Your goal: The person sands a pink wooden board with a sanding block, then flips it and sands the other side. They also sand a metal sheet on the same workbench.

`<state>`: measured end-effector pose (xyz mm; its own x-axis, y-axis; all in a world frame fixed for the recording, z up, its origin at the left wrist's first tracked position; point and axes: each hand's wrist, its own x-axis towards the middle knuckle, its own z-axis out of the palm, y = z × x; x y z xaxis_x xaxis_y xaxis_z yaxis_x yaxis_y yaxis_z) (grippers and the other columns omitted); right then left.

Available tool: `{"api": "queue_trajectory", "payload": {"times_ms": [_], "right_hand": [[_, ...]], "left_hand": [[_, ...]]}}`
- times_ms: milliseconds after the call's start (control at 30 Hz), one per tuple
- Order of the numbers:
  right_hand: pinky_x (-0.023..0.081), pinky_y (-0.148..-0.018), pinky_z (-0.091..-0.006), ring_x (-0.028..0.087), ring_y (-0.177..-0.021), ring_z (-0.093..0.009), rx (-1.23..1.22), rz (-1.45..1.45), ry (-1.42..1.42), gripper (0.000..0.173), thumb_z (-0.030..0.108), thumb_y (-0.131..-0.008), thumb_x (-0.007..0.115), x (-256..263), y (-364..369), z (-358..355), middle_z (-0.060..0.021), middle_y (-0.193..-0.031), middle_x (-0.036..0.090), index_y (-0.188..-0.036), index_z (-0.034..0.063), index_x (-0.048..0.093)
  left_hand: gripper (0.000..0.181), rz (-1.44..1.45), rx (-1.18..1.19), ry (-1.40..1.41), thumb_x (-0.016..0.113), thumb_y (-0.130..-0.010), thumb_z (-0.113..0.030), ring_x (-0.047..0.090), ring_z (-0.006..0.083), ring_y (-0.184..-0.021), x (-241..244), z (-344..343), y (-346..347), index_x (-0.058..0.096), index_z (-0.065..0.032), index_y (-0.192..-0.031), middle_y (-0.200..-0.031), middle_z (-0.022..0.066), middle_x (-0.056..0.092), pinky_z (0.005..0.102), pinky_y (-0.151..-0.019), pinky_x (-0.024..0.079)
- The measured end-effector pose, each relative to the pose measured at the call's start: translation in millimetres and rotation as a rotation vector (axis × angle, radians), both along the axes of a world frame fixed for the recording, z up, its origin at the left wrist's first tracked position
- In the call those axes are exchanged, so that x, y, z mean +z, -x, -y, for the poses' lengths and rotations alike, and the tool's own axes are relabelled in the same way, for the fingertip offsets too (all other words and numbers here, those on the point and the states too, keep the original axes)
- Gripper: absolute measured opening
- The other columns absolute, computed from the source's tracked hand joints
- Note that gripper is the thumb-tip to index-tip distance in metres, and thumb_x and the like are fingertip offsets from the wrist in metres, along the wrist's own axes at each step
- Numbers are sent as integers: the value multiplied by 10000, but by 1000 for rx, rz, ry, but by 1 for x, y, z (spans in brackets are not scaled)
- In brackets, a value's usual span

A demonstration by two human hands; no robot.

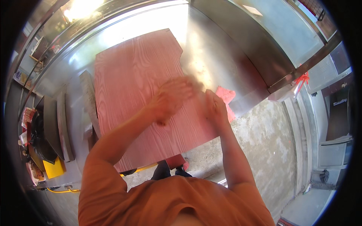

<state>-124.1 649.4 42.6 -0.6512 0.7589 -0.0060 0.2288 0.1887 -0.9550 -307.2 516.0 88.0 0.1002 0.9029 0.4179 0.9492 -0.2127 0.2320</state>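
A large reddish wood-grain board point(127, 82) with a notched right edge lies on a shiny metal worktop point(223, 56) before me. My left hand point(172, 96) is over the middle of the board, blurred by motion; whether it holds anything cannot be told. At the board's right edge is my right hand point(216, 108), fingers curled, with a dark blurred patch between the two hands. What the right hand grips, if anything, does not show. A pink cloth point(226, 97) lies on the worktop just beyond the right hand.
Grey strips point(64, 124) stand left of the board, near a black plastic bag point(42, 138) and a yellow object point(54, 168). A metal frame bar point(305, 67) with a red tie point(303, 77) crosses at right. Concrete floor point(263, 141) shows below the worktop.
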Motion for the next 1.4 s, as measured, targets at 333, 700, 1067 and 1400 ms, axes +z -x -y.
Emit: {"api": "queue_trajectory", "payload": {"times_ms": [333,700,1067,1400], "right_hand": [[435,-851,-356,574,-941,-212,267,226,-56,368,358,-965,432,33,-23,-19,-76,-1059,617,-1199,92,532],[358,-1067,-381,424,-1271,-236,-64,-633,1060,643,561,-992,286,23,-63,44,-126,-1442,375,-1507,188,190],[373,-1071,-379,443,-1278,-244,-82,-816,962,531,217,-994,463,14,-59,48,-68,-1442,415,-1470,63,287],[418,-1038,-374,481,-1231,-222,-248,-580,1012,449,39,-942,476,23,-61,52,-68,-1395,461,-1389,50,439]], "left_hand": [[333,185,119,214,657,-794,-191,512,251,-1235,25,112,-36,663,-87,-1110,-1208,109,623,421,-1081,329],[267,89,34,-106,633,-728,-167,551,249,-1099,11,-19,-65,662,-132,-991,-1062,76,622,366,-997,394],[258,231,-110,127,634,-678,-65,549,241,-1166,39,81,-128,660,-50,-934,-1100,68,643,346,-930,436],[276,5,780,-10,542,-812,-100,558,337,-1165,8,261,-53,662,19,-1030,-1179,177,624,418,-1006,422]]}}
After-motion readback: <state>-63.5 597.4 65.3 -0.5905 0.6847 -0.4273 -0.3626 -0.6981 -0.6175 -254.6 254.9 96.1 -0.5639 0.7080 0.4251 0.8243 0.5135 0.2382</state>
